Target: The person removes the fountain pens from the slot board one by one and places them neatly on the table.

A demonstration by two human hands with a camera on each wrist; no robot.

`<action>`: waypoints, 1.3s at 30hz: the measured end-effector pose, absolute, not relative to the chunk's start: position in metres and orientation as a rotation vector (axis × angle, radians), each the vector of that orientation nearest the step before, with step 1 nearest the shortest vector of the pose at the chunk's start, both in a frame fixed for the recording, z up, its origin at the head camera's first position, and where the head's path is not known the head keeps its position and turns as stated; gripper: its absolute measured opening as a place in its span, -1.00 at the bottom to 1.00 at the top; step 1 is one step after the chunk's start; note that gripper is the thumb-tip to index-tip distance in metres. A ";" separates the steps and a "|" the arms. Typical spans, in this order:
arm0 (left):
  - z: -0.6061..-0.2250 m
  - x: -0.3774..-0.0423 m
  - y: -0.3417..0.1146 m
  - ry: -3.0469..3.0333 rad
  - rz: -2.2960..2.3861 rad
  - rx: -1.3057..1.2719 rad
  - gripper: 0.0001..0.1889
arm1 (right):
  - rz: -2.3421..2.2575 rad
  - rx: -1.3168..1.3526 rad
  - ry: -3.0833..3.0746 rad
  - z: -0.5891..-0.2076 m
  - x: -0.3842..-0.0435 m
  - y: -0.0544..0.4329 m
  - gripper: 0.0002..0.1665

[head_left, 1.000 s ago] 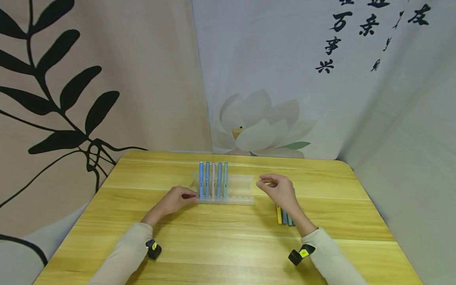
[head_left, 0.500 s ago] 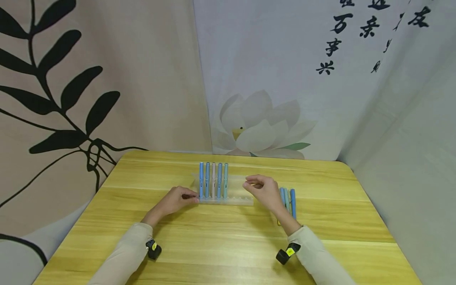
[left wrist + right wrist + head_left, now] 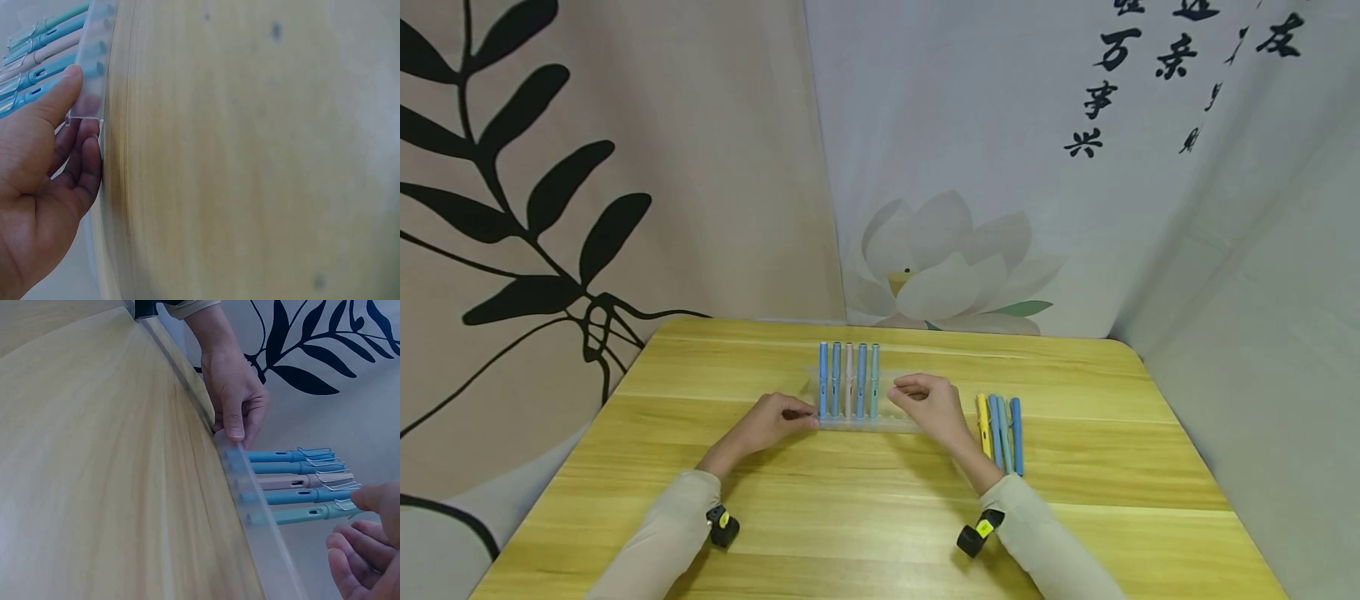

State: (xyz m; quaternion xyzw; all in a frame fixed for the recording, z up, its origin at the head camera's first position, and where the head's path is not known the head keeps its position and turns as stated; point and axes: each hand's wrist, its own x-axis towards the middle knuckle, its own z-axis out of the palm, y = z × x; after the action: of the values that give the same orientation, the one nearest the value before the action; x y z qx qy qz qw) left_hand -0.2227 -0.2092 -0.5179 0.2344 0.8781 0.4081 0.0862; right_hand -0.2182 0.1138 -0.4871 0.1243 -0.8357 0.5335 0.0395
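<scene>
A clear plastic pen rack (image 3: 850, 425) stands on the table with several fountain pens upright in its left part: blue, blue, pale pink (image 3: 849, 379), blue and mint (image 3: 875, 381). My left hand (image 3: 775, 421) pinches the rack's left end; in the left wrist view the thumb of the left hand (image 3: 44, 181) lies on the front and its fingers curl beneath. Over the rack's right part hovers my right hand (image 3: 928, 408), fingers loosely bent, with nothing visible in it. In the right wrist view, the right thumb comes close to the mint pen's clip (image 3: 345, 505); contact cannot be told.
To the right of the rack several pens lie side by side on the wooden table (image 3: 820, 517): a yellow pen (image 3: 983, 425), a mint pen (image 3: 1004, 433) and blue ones (image 3: 1017, 437). Fabric backdrops (image 3: 737, 167) hang behind the table.
My right hand has moved left from above the lying pens to beside the mint pen in the rack, uncovering the lying pens. The left hand and rack have stayed put.
</scene>
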 end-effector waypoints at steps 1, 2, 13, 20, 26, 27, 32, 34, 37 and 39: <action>-0.518 -0.223 -0.209 2.617 1.216 0.700 -0.63 | 1.635 0.379 -2.564 -0.488 -0.219 0.112 -0.64; -0.518 -0.223 -0.209 2.616 1.217 0.701 -0.64 | 1.634 0.372 -2.568 -0.489 -0.220 0.110 -0.65; -0.517 -0.223 -0.208 2.614 1.222 0.697 -0.66 | 1.632 0.368 -2.593 -0.498 -0.228 0.094 -0.70; -0.516 -0.223 -0.208 2.613 1.227 0.711 -0.67 | 1.632 0.386 -2.590 -0.502 -0.234 0.088 -0.66; -0.516 -0.224 -0.208 2.622 1.221 0.718 -0.67 | 1.680 0.384 -2.573 -0.503 -0.234 0.085 -0.65; -0.516 -0.223 -0.208 2.622 1.222 0.714 -0.67 | 1.688 0.384 -2.568 -0.504 -0.234 0.085 -0.64; -0.517 -0.223 -0.208 2.623 1.209 0.685 -0.65 | 1.687 0.376 -2.575 -0.504 -0.235 0.084 -0.65; -0.518 -0.222 -0.208 2.621 1.210 0.692 -0.65 | 1.680 0.369 -2.584 -0.504 -0.235 0.083 -0.67; -0.517 -0.222 -0.208 2.621 1.213 0.700 -0.65 | 1.677 0.355 -2.592 -0.503 -0.236 0.082 -0.69; -0.517 -0.222 -0.208 2.622 1.215 0.695 -0.67 | 1.672 0.363 -2.590 -0.504 -0.236 0.082 -0.71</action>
State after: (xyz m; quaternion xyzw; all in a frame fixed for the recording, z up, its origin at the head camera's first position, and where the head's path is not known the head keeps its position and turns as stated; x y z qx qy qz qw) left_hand -0.2224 -0.2081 -0.5172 0.2331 0.8790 0.4072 0.0846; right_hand -0.2363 0.0823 -0.5036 0.1169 -0.8342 0.5386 0.0189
